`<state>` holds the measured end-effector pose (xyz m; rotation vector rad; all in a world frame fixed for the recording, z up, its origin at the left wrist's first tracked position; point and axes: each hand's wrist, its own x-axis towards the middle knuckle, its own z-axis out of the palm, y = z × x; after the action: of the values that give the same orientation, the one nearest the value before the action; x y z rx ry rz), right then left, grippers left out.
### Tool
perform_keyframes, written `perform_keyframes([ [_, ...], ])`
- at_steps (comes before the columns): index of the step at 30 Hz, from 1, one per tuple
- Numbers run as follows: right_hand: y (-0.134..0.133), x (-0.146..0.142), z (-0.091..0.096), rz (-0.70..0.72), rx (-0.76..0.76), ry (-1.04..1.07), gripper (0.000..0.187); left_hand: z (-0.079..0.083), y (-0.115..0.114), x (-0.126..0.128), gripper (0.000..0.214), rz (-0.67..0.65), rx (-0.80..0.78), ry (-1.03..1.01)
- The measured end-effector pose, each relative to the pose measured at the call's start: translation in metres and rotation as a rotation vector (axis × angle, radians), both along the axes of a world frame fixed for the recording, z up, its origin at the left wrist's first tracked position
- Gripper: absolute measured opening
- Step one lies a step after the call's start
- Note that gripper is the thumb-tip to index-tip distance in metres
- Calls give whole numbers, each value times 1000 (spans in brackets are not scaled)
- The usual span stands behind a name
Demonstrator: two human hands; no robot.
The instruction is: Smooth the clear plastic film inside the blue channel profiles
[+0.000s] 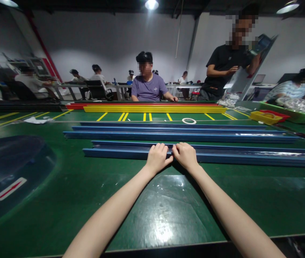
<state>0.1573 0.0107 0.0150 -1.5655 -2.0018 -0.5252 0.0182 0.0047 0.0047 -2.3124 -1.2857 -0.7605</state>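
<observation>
I'm gripping the nearest blue rail [222, 156] mid-length, left hand [157, 157] and right hand [185, 156] both curled over it (thumbs touching). It's lying flat on the counter [61, 200], not lifted yet.

Head-worn camera, single view, facing forward and down across a green table [61, 200].

Looks from above and behind both forearms; left hand [157, 157] and right hand [185, 155] sit mid-frame, near the lens, on the nearest blue rail [249, 156]. Beyond the hands: more rails, seated people, far wall. Wide lens bends the edges. No second view shares the scene.
</observation>
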Motion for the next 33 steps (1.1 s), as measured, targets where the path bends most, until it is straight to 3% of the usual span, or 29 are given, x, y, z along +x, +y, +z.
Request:
perform_keyframes([
  [8, -2, 14, -2, -38, 53, -15, 36, 3, -3, -1, 20, -11, -19, -29],
  [24, 5, 10, 1, -144, -105, -23, 39, 4, -5, -2, 13, 8, 5, 28],
  [33, 6, 12, 1, -107, -76, -59, 39, 23, -5, -4, 14, 22, -120, 101],
])
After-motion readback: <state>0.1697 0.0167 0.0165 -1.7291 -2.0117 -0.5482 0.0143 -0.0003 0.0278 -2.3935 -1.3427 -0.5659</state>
